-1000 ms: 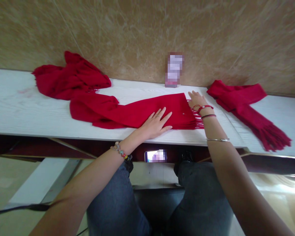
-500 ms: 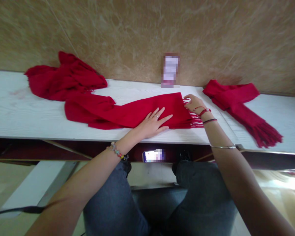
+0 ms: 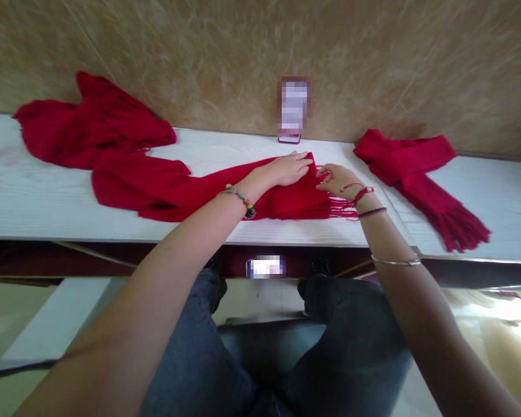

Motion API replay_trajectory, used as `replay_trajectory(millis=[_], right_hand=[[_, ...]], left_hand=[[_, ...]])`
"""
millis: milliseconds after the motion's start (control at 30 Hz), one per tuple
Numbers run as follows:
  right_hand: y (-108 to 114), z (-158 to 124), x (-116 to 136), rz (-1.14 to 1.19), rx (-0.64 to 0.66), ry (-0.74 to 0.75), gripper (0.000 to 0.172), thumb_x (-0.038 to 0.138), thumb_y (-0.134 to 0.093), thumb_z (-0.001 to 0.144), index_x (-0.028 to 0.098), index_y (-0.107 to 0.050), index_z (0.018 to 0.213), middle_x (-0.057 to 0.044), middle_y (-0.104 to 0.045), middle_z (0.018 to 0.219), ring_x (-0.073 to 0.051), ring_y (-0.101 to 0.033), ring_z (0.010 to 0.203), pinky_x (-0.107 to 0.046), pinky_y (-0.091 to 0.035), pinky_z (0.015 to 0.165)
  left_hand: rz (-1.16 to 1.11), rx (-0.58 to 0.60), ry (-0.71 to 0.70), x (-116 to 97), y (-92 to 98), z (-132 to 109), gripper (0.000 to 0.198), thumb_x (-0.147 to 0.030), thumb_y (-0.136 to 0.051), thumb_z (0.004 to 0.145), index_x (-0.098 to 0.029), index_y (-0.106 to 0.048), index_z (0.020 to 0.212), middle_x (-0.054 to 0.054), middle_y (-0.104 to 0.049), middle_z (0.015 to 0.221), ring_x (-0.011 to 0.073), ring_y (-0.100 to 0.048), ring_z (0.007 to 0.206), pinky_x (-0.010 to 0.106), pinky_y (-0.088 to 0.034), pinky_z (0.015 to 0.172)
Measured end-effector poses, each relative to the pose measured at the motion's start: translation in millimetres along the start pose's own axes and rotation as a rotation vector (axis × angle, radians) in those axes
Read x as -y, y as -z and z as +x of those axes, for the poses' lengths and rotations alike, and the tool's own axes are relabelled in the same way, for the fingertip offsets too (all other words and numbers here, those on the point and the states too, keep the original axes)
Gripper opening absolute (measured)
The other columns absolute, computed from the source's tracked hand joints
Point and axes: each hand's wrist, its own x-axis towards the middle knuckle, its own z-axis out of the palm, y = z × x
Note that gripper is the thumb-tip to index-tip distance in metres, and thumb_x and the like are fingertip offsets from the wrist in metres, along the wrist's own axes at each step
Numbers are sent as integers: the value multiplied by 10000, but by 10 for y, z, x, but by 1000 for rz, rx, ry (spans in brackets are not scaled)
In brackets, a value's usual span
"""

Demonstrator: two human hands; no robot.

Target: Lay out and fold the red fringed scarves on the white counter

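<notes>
A red fringed scarf (image 3: 200, 194) lies lengthwise along the white tabletop, its right part folded flat and its left part loosely bunched. My left hand (image 3: 289, 168) rests on top of it near the far right corner, fingers stretched out and flat. At the scarf's right end, my right hand (image 3: 335, 178) has its fingers curled round strands of the fringe (image 3: 342, 207); the fingertips are partly hidden. Other strands lie spread on the table below that hand.
Another red scarf (image 3: 425, 179) lies folded over itself to the right. Bunched red cloth (image 3: 91, 124) leans against the marbled wall (image 3: 191, 63) at the left. A phone-like object (image 3: 290, 139) stands against the wall. Below the table edge lies a lit phone (image 3: 265, 267).
My left hand has moved away from me and to the right, from the scarf's middle to its far corner. My right hand stays by the fringe. The view has shifted slightly.
</notes>
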Motion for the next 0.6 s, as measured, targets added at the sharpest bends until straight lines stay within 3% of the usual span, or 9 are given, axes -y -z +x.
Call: replay_trajectory(millis=[133,233,333,500,600], right_hand=[[8,-70,104,-213,61,101,384,145,-517,756,162,-639,1120,-94,-678,1052,-257,-610,981,-384,-471,871],[7,-143,188,-350,162,201,382,114,-443,782,86,-651,1100,-170,-669,1048,-320,-554,1068,-450,-427,935],[6,-247,225,-391,196,232,365,112,-397,795,65,-672,1030,-212,-644,1056,-349,-532,1075,-494,-437,908],[88,-446,313,-413,95,51,346,190,-377,853,125,-669,1026,-200,-545,1203,-319,-561,1038,-442,-491,814],[126,-495,381,-410,61,123,366,223,-360,883,100,-637,1087,-220,-545,1209,-313,-536,1096,-412,-484,843]], left_hand=[[23,97,113,-6,-125,119,523,-340,-242,936,-313,-218,1458,-7,-113,1556,326,-81,1411,542,-134,1115],[33,93,137,-12,-161,83,529,-339,-233,938,-336,-176,1464,-21,-82,1560,343,-64,1408,548,-126,1113],[39,83,137,-6,-164,66,523,-341,-223,941,-339,-181,1462,-28,-80,1560,339,-74,1408,546,-124,1114],[72,38,122,-11,-189,86,522,-343,-205,940,-319,-199,1462,-22,-117,1555,331,-112,1405,536,-151,1112],[93,12,110,-92,-228,165,526,-334,-225,936,-296,-219,1460,4,-138,1552,336,-132,1401,530,-167,1109]])
